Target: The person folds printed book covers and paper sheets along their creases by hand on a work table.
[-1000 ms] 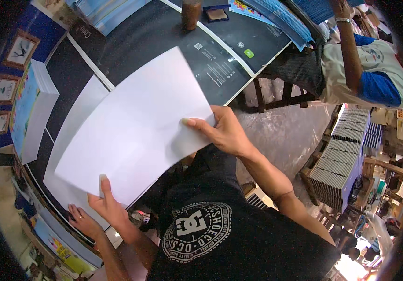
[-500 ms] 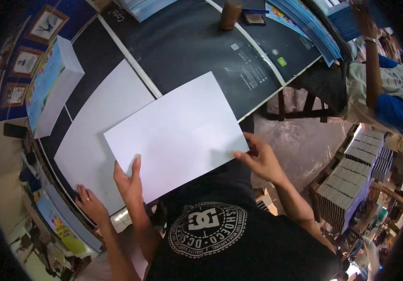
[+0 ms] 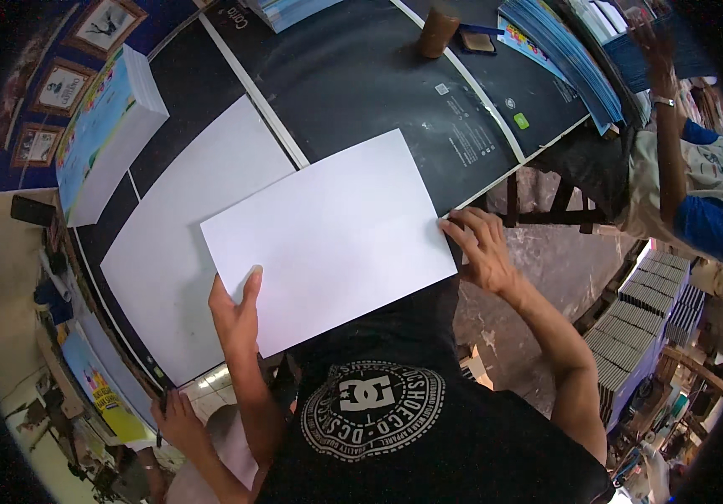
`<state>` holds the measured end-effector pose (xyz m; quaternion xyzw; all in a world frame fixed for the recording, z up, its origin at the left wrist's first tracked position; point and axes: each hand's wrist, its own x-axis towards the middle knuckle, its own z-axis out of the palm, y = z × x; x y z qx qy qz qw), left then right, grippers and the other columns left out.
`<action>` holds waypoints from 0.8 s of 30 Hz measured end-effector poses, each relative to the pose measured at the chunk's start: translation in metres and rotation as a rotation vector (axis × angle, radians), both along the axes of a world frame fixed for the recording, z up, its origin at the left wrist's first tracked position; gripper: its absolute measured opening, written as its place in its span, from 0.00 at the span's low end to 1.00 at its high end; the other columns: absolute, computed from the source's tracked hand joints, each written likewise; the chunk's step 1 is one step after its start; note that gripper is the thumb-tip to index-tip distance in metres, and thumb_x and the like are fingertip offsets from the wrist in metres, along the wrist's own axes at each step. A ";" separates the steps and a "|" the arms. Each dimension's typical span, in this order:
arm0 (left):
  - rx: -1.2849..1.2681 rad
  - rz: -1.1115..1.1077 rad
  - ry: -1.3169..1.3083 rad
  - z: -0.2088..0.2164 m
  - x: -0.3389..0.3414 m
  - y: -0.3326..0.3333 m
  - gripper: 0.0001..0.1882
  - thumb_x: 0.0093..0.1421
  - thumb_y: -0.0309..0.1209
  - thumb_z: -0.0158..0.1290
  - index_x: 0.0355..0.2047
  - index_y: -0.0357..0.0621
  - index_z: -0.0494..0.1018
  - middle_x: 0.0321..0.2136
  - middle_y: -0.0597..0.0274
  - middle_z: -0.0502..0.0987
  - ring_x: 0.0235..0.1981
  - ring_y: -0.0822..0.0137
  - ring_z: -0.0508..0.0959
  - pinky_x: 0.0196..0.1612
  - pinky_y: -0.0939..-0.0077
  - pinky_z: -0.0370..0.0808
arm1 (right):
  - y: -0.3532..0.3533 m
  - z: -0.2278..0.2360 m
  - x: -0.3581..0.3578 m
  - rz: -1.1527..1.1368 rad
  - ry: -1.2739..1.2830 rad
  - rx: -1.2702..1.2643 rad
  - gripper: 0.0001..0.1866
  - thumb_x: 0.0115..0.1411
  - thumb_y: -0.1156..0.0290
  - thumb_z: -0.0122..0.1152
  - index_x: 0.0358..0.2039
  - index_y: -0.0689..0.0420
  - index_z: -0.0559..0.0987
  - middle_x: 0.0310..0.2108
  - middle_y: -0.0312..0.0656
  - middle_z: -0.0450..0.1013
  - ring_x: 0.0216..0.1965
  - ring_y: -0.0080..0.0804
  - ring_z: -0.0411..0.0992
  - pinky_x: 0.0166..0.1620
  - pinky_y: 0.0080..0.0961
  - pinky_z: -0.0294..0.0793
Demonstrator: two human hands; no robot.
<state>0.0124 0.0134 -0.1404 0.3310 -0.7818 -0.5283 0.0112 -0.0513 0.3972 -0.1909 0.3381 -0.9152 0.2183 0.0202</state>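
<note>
Smooth, flat, blank white paper (image 3: pixel 336 235)! Left hand (image 3: pixel 236 317) pinches it at eight o'clock; right hand (image 3: pixel 483 254) curls at three, grip unclear.

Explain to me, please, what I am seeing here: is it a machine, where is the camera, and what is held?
These are not machine parts but a person's two bare hands, seen by a wide camera worn on the head and looking down, so straight edges look bent. The left hand holds a white paper, thumb on top. The right hand is at its right edge; whether it grips is unclear. On the black table are another white sheet, a colourful stack and a brown cylinder. The hand at lower left belongs to another person.
</note>
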 end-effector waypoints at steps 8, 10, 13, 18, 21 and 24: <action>0.150 -0.007 0.055 -0.013 0.004 -0.009 0.18 0.59 0.30 0.61 0.47 0.32 0.73 0.38 0.59 0.79 0.39 0.71 0.76 0.45 0.74 0.73 | -0.009 -0.001 -0.039 0.144 0.324 0.043 0.40 0.46 0.64 0.69 0.62 0.45 0.68 0.62 0.32 0.65 0.54 0.35 0.64 0.52 0.35 0.55; 0.169 0.056 0.063 -0.016 0.016 -0.010 0.18 0.59 0.29 0.61 0.47 0.33 0.73 0.38 0.60 0.79 0.38 0.71 0.76 0.44 0.74 0.73 | -0.022 0.002 -0.051 0.256 0.452 0.058 0.34 0.50 0.65 0.65 0.60 0.45 0.71 0.58 0.29 0.69 0.54 0.31 0.66 0.51 0.35 0.56; 0.204 0.145 0.048 -0.014 0.020 -0.012 0.17 0.59 0.29 0.61 0.46 0.34 0.74 0.38 0.61 0.79 0.38 0.72 0.77 0.43 0.75 0.74 | -0.037 0.010 -0.058 0.304 0.360 0.042 0.27 0.54 0.68 0.61 0.57 0.45 0.74 0.57 0.29 0.70 0.55 0.27 0.67 0.51 0.33 0.56; 0.140 0.086 -0.001 -0.004 0.019 -0.017 0.17 0.60 0.30 0.61 0.45 0.33 0.74 0.37 0.59 0.79 0.37 0.72 0.76 0.42 0.75 0.74 | -0.048 0.014 -0.062 0.315 0.264 -0.045 0.22 0.54 0.67 0.57 0.51 0.48 0.79 0.54 0.33 0.73 0.54 0.30 0.71 0.50 0.37 0.64; 0.097 0.035 -0.018 0.001 0.022 -0.028 0.16 0.61 0.33 0.60 0.45 0.34 0.74 0.36 0.57 0.80 0.36 0.72 0.76 0.41 0.74 0.74 | -0.050 0.020 -0.059 0.309 0.228 -0.036 0.22 0.53 0.68 0.58 0.51 0.49 0.79 0.53 0.34 0.74 0.54 0.30 0.71 0.51 0.36 0.64; -0.203 -0.091 -0.422 0.011 0.029 -0.051 0.17 0.61 0.34 0.59 0.44 0.34 0.74 0.34 0.56 0.79 0.34 0.73 0.76 0.36 0.74 0.74 | -0.053 0.020 -0.056 0.289 0.202 -0.060 0.22 0.53 0.68 0.57 0.51 0.50 0.79 0.53 0.34 0.74 0.53 0.32 0.71 0.51 0.37 0.65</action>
